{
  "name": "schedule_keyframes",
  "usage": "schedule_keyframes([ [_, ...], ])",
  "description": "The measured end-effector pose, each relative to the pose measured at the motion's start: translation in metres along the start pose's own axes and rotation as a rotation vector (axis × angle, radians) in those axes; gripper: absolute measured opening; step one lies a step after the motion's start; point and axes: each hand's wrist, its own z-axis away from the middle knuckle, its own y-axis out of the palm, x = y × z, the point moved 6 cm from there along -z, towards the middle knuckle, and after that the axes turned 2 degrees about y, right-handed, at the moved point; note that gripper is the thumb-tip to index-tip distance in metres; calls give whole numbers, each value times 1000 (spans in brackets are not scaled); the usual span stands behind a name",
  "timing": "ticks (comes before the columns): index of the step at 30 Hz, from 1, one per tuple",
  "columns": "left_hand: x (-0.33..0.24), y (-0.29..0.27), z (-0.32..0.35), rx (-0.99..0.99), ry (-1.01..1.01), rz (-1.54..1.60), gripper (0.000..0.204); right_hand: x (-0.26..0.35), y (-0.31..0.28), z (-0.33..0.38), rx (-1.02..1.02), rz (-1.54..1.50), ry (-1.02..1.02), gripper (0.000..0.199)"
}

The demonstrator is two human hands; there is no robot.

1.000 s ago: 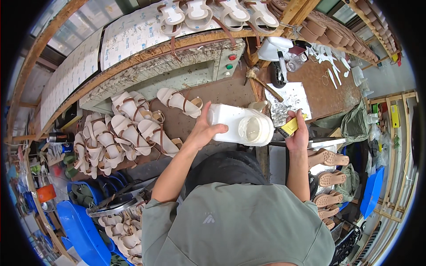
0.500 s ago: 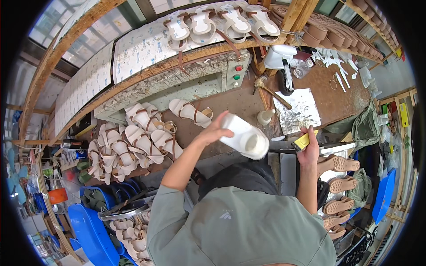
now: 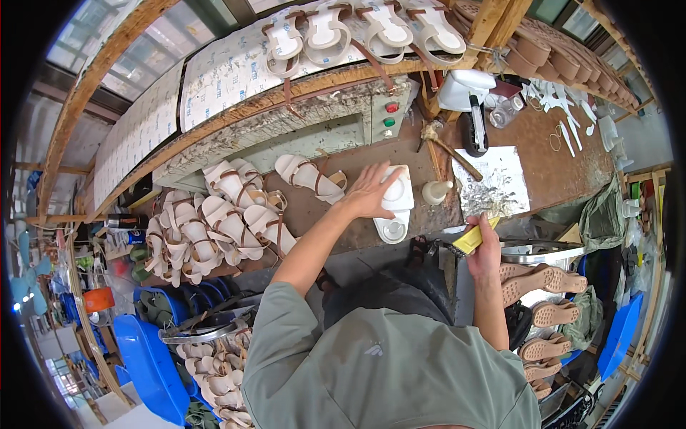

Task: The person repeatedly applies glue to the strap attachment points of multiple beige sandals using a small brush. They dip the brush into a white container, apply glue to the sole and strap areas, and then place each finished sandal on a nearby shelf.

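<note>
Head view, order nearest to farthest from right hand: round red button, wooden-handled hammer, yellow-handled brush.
1. Yellow-handled brush: held in the right hand.
2. Wooden-handled hammer: ahead, slightly left.
3. Round red button: farther ahead and left.

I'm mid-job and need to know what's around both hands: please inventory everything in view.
Workbench: one, brown, centre
Boards: two, white, upper left
Displayed sandals: four, cream, top centre
Piled sandals: several, cream with brown straps, left
Lone sandal: one, cream, right of the pile
Plastic container: one, white, centre
Small bottle: one, off-white, right of the container
Hammer: one, brown handle, partly over the sheet
Stained sheet: one, white, right
Push buttons: two, red and green, top centre
Shoe soles: many, tan, right
Bins: several, blue, lower left
Brush: one, yellow, in the right hand
Distant items: too small to name
Left hand: one, bare, on the container
Right hand: one, bare, holding the brush
</note>
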Motion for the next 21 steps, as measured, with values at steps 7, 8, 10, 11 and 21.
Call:
schedule_keyframes([
  [7, 85, -15, 112, -81, -403, 25, 57, -14, 9, -19, 112, -61, 32, 31],
  [8, 86, -10, 121, -57, -336, -89, 53, -18, 11, -24, 104, -70, 10, 30],
  [10, 90, 6, 132, -43, -251, -237, 47, -22, 28, -32, 237, -20, -113, 32],
  [11, 91, 15, 132, -52, -232, -276, 45, -24, 41, -29, 224, 6, -160, 33],
  [21, 106, 0, 140, -503, -191, -150, 12, -78, 57, 13, 689, 229, -782, 45],
])
